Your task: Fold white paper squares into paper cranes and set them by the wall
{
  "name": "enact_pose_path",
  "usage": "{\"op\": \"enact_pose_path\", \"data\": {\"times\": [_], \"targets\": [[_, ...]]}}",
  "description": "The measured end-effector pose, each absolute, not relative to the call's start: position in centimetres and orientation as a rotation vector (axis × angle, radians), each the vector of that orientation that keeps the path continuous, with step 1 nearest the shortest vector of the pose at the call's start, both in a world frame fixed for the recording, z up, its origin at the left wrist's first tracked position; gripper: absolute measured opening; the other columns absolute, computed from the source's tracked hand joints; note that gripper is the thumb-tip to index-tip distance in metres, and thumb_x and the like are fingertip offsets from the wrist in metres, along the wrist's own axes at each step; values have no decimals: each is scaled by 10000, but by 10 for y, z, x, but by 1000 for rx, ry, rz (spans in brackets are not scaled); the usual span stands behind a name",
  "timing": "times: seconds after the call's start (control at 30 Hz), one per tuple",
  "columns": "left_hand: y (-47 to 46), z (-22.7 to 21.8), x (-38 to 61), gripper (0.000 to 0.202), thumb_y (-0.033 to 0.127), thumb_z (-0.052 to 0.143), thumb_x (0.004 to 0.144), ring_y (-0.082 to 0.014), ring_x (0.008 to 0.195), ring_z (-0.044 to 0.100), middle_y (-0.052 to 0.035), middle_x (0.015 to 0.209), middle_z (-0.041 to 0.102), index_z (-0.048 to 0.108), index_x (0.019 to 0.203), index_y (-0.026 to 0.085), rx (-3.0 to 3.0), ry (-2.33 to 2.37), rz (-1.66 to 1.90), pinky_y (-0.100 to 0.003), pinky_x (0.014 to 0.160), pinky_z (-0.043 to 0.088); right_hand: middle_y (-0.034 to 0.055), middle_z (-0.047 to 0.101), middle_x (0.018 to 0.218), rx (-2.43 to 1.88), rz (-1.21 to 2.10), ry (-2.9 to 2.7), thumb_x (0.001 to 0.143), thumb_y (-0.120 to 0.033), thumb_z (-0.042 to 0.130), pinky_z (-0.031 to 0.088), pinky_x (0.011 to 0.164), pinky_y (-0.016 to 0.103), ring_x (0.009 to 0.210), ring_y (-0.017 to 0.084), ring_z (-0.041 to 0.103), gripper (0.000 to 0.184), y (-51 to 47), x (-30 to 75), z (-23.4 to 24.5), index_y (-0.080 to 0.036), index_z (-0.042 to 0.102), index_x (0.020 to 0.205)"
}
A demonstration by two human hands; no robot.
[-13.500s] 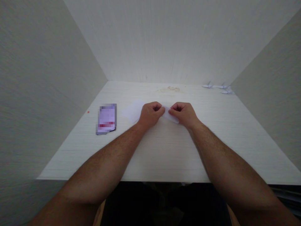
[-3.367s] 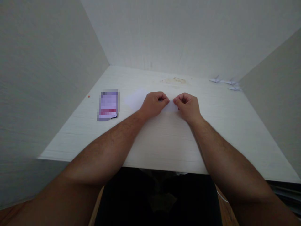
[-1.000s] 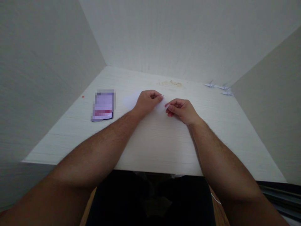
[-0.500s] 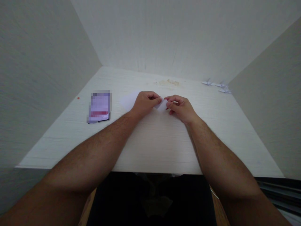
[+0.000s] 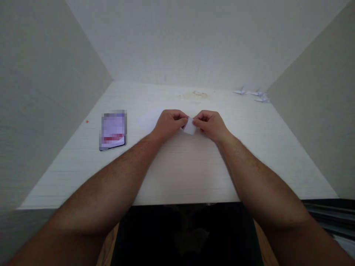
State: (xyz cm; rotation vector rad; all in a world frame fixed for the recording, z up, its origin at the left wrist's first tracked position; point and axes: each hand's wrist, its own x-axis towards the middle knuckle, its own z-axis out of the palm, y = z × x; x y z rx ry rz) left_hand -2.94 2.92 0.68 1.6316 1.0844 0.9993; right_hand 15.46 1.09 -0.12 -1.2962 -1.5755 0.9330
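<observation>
A small folded piece of white paper [image 5: 190, 127] is pinched between both my hands over the middle of the white table [image 5: 177, 173]. My left hand [image 5: 168, 123] grips its left side with curled fingers. My right hand [image 5: 210, 123] grips its right side, fingers curled too. Another pale sheet of paper [image 5: 147, 119] lies flat on the table just left of my left hand, partly hidden by it.
A phone [image 5: 113, 130] lies face up at the left. Three small folded paper cranes [image 5: 252, 93] sit at the far right corner. A brownish stain [image 5: 193, 95] marks the table's back. Walls enclose the table on three sides.
My right hand has moved back in to the paper and closed on it, so both hands now pinch the fold together. The view has shifted slightly.
</observation>
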Motion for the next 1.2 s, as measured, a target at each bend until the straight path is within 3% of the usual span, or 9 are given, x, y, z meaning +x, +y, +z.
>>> {"op": "enact_pose_path", "data": {"times": [0.67, 1.2], "targets": [[29, 2, -31, 127, 251, 720, 707, -89, 464, 522, -17, 593, 663, 712, 776, 144, 1621, 1087, 967, -231, 466, 414, -37, 512, 567, -1312, 873, -1533, 709, -230, 669, 321, 544, 262, 565, 97, 412, 151, 10, 148, 2, -181, 571, 605], [30, 1, -31, 112, 235, 724, 700, -83, 459, 527, -11, 584, 667, 714, 766, 144, 1609, 1051, 981, -208, 453, 407, -38, 526, 567, -1317, 848, -1556, 706, -250, 656, 320, 540, 259, 560, 95, 426, 146, 11, 149, 1, -176, 575, 609]]}}
